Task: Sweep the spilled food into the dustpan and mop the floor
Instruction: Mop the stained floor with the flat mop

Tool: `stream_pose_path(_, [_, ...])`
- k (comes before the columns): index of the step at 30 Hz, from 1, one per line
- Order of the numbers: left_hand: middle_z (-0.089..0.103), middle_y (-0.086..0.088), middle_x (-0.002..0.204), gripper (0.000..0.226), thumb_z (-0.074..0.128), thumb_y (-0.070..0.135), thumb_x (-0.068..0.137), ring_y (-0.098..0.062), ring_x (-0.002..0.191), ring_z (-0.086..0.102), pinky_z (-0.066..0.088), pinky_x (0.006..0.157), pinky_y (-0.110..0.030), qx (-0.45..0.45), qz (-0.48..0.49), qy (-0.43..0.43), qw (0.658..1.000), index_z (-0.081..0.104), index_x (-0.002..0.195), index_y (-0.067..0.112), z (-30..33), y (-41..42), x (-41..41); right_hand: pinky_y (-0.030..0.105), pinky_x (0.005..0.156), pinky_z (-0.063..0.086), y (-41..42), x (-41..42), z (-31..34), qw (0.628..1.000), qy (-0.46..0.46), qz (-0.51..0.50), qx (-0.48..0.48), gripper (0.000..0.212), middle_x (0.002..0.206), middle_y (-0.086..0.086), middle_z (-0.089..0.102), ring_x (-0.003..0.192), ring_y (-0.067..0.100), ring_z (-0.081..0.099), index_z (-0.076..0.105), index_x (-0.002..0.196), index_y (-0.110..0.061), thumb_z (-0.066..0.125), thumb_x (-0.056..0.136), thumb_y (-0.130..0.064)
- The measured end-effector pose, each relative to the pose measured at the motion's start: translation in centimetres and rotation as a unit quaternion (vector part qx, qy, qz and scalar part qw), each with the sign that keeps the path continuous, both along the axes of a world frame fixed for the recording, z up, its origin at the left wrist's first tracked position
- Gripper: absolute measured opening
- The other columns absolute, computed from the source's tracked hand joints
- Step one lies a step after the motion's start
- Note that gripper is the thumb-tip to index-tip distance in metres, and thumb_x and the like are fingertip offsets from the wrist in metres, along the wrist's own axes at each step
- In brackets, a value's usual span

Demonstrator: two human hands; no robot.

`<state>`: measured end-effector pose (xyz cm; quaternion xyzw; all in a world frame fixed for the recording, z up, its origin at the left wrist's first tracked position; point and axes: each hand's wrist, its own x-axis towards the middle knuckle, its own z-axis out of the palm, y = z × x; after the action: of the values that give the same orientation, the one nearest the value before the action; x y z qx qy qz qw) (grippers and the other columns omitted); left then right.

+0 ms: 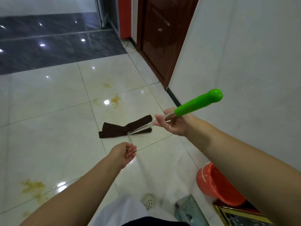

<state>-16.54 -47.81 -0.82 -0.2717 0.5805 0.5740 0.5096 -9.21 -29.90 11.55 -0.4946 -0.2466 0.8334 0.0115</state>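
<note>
Red bucket (216, 185) at lower right on the floor (48, 128), close by the wall (244, 54); the right forearm hides most of it, contents not visible.

Right hand (172, 124) reaches forward, palm up, fingers spread and fairly straight. The mop handle's metal shaft (146, 126) crosses the palm; the green grip (198, 102) juts up and right beyond the hand. Fingers look loose around the shaft; cannot tell whether they actually hold it.

Left hand (127, 152) lower and nearer, palm turned inward, fingers loosely curled and holding nothing. A blurred pale streak runs just beside it.

Brown mop cloth (125, 128) lies flat on the pale tiles at the shaft's far end. Yellow-brown spill stains (114, 99) sit on the tiles beyond the cloth; another patch (32, 186) lower left.
</note>
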Motion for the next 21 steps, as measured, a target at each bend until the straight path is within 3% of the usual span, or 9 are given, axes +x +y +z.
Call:
stream_pose_path(2, [0.063,-0.01,0.078,0.023,0.041,0.011,0.097,-0.016,0.067,0.06,0.049,0.062,-0.027,0.001,-0.004,0.0,1.0,0.056,0.082,0.003,0.0,-0.9,-0.4,0.02,0.035,0.05,-0.9,-0.4,0.1,0.999,-0.016,-0.011,-0.027,0.019,0.137,0.04,0.032,0.04,0.024,0.059,0.046,0.105,0.01,0.029,0.096,0.007])
stream_pose_path(4, [0.064,-0.011,0.08,0.021,0.042,0.011,0.097,-0.017,0.068,0.061,0.05,0.061,-0.027,0.002,-0.007,0.0,1.0,0.057,0.085,0.003,-0.2,-2.1,-0.9,0.016,0.029,0.041,-2.0,-0.9,0.0,0.999,-0.033,-0.019,-0.038,0.024,0.139,0.039,0.031,0.029,0.017,0.047,0.042,0.099,0.013,0.02,0.097,0.005])
stream_pose_path(6, [0.064,-0.01,0.079,0.019,0.044,0.01,0.096,-0.016,0.067,0.061,0.05,0.061,-0.027,0.002,-0.014,-0.001,1.0,0.059,0.086,0.002,-0.2,-3.3,-1.2,0.015,0.027,0.037,-3.7,-1.2,-0.1,0.998,-0.058,0.0,-0.027,0.021,0.133,0.038,0.037,0.026,0.014,0.043,0.04,0.095,0.014,0.02,0.095,0.008])
stream_pose_path(9, [0.065,-0.01,0.079,0.013,0.052,0.007,0.092,-0.015,0.067,0.061,0.051,0.062,-0.026,0.018,-0.037,-0.007,0.999,0.063,0.089,0.001,0.0,-5.1,-1.1,0.013,0.028,0.035,-7.0,-1.4,-0.5,0.994,-0.103,0.047,-0.005,0.016,0.106,0.036,0.05,0.028,0.007,0.034,0.039,0.093,0.009,0.023,0.091,0.009])
stream_pose_path(12, [0.065,-0.01,0.081,0.011,0.054,0.008,0.093,-0.015,0.068,0.061,0.051,0.063,-0.025,0.048,-0.065,-0.012,0.997,0.064,0.093,0.002,0.3,-6.3,-0.6,0.012,0.027,0.033,-10.6,-1.2,-1.3,0.987,-0.141,0.079,0.005,0.022,0.092,0.026,0.053,0.031,0.006,0.032,0.042,0.105,0.007,0.024,0.093,0.004])
stream_pose_path(15, [0.064,-0.011,0.086,0.023,0.044,0.018,0.099,-0.017,0.073,0.061,0.05,0.063,-0.026,0.084,-0.077,-0.018,0.993,0.055,0.109,0.001,0.9,-6.9,0.3,0.013,0.027,0.032,-13.8,-0.7,-1.5,0.981,-0.169,0.092,0.007,0.018,0.088,0.021,0.054,0.038,0.006,0.033,0.043,0.101,0.006,0.027,0.093,0.003])
stream_pose_path(18, [0.065,-0.016,0.106,0.042,0.035,0.028,0.102,-0.019,0.086,0.061,0.052,0.071,-0.032,0.135,-0.062,-0.062,0.987,0.041,0.13,-0.003,1.2,-7.2,1.2,0.013,0.026,0.032,-16.3,0.6,-1.0,0.981,-0.169,0.092,-0.004,0.02,0.082,0.019,0.052,0.029,0.008,0.036,0.043,0.106,0.004,0.028,0.093,0.001])
stream_pose_path(21, [0.066,-0.015,0.079,0.035,0.035,0.028,0.101,-0.014,0.061,0.05,0.053,0.056,-0.026,0.188,-0.059,-0.128,0.972,0.047,0.117,-0.002,1.5,-7.6,2.2,0.013,0.025,0.03,-18.3,2.4,0.0,0.98,-0.168,0.104,-0.007,0.02,0.074,0.016,0.05,0.025,0.009,0.035,0.043,0.105,-0.001,0.028,0.093,0.0])
